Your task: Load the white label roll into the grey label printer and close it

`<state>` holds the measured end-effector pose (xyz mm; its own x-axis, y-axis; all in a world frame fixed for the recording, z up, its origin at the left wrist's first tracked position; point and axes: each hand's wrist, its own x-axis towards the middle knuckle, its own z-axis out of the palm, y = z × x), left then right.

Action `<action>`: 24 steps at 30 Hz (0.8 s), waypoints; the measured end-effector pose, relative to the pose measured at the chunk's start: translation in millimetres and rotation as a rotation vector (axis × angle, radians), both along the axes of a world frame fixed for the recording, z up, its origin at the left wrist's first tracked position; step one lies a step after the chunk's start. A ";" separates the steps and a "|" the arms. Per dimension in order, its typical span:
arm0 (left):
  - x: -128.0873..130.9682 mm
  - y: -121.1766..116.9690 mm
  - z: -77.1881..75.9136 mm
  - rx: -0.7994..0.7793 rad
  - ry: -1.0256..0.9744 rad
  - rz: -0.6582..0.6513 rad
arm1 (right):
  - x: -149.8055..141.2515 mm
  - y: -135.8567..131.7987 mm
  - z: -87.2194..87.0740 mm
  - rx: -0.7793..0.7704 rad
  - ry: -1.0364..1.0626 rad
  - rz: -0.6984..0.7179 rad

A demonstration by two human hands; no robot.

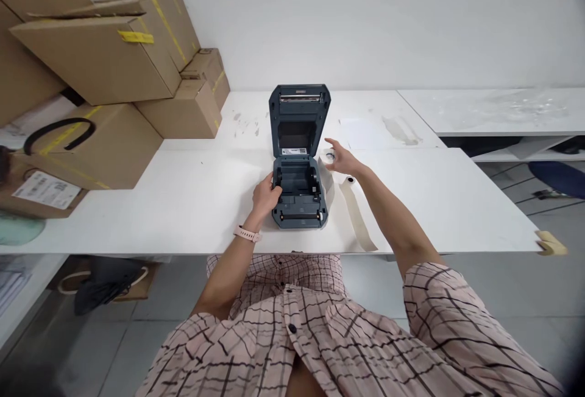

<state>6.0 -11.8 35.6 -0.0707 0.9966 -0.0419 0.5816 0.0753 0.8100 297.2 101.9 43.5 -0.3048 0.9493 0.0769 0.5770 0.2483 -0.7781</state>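
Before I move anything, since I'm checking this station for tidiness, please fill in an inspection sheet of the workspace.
Surface: white table, with faint marks on it behind the printer.
Job's things: printer, lid raised; a white roll on its right; farther right, a small roll with a strip reaching towards the front edge.
Clutter: cardboard boxes stacked on the left.
Left hand: on the printer's left side, thumb over its edge.
Right hand: thumb and fingers spread about the white roll; firmness of grip unclear.
Cables: nothing seen that is clearly a cable.
Surroundings: white wall behind; blue seat at far right.
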 end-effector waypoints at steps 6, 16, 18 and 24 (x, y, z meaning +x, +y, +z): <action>-0.2 0.3 -2.7 0.015 -0.054 -0.012 | 61.9 -38.6 -9.2 -0.218 0.347 -0.091; 0.4 -0.1 -6.5 0.011 -0.112 0.010 | 45.3 -110.9 -24.8 -0.220 0.566 -0.024; 0.4 -0.4 -6.4 0.001 -0.122 0.004 | 29.7 -116.0 4.6 -0.140 0.575 0.088; -0.3 1.8 -9.0 0.029 -0.117 0.020 | -69.8 -89.9 74.5 0.154 -0.292 0.389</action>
<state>5.7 -10.0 26.6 -0.0871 0.9959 -0.0226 0.4813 0.0619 0.8744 227.4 12.0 118.0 -0.6633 0.7454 0.0660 0.6067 0.5873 -0.5358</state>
